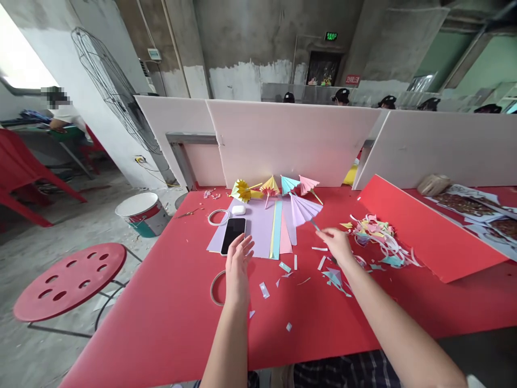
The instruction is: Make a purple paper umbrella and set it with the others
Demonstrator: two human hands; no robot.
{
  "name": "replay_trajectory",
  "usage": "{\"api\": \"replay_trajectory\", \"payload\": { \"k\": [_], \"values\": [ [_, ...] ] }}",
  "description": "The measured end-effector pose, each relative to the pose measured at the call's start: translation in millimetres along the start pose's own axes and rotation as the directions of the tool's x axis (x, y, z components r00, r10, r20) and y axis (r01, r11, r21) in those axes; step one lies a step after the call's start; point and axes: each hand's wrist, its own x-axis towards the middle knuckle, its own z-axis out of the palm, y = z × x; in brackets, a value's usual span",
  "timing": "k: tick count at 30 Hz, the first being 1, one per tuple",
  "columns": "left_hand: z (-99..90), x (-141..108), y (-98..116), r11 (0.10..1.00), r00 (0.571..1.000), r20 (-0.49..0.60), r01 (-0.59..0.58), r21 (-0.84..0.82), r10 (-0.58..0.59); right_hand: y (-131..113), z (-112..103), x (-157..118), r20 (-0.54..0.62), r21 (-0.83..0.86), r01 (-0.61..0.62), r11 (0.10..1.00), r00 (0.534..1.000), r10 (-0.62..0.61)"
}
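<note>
My right hand [336, 242] is closed on the thin light-blue stick of a small lilac paper umbrella [304, 210], whose pleated canopy points up and left. My left hand [239, 254] is raised with its fingers apart, holding nothing, just in front of a black phone [233, 235]. Under the phone lie sheets of lilac paper [258, 237], with yellow, blue and pink ones beside them. Behind the held umbrella stand a blue paper umbrella [289, 185], a pink umbrella [308, 184] and a yellow umbrella [270, 186]. A yellow folded paper flower [243, 191] is at their left.
Tape rolls [218, 217] [218, 288] lie left of and beside my left hand. Paper scraps [375, 237] are heaped at the right, by a tilted red board [424, 231]. White panels [291, 143] close off the back. A red stool [70, 280] and a paint bucket [143, 214] stand left.
</note>
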Motion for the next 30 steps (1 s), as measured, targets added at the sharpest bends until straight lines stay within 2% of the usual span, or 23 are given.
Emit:
{"api": "replay_trajectory", "payload": {
  "k": [3, 5, 10, 15, 18, 21, 26, 28, 30],
  "values": [
    [2.5, -0.9, 1.3, 1.0, 1.0, -0.016, 0.022, 0.009, -0.021, -4.5, 20.5, 42.6, -0.128, -0.168, -0.007, 0.986, 0.992, -0.015],
    [3.2, 0.1, 0.6, 1.0, 0.999, -0.03, 0.03, 0.006, -0.03, -8.6, 40.0, 57.2, -0.15, -0.252, -0.02, 0.968, 0.989, -0.018],
    [-4.1, 3.2, 0.7, 1.0, 1.0, -0.02, 0.007, -0.002, -0.007, -15.0, 76.9, 68.0, -0.137, -0.389, -0.073, 0.919, 0.99, 0.021],
    [-14.2, 2.3, 5.3, 1.0, 1.0, 0.013, -0.014, 0.009, 0.014, -16.3, 89.6, 79.0, -0.127, -0.461, -0.11, 0.881, 0.99, 0.057],
    [-15.2, 2.1, 7.6, 1.0, 1.0, 0.002, -0.029, 0.01, 0.029, -15.8, 85.5, 88.0, -0.108, -0.491, -0.088, 0.867, 0.993, 0.04],
    [-13.9, 2.3, 9.5, 0.999, 0.999, -0.011, -0.034, 0.002, 0.034, -15.6, 67.7, 95.6, -0.067, -0.512, -0.022, 0.858, 0.998, -0.014],
    [-11.3, 1.3, 9.7, 0.999, 0.999, 0.016, -0.051, -0.001, 0.051, -21.0, 30.1, 103.9, 0.131, -0.511, 0.173, 0.842, 0.984, -0.122],
    [-9.3, 0.0, 7.8, 0.999, 0.999, 0.016, -0.047, -0.003, 0.047, -27.9, 25.4, 107.4, 0.178, -0.511, 0.194, 0.837, 0.977, -0.118],
    [-6.5, -1.9, 5.3, 1.0, 0.999, 0.019, -0.026, 0.001, 0.026, -37.5, 29.8, 111.4, 0.186, -0.521, 0.179, 0.835, 0.978, -0.094]
  ]
}}
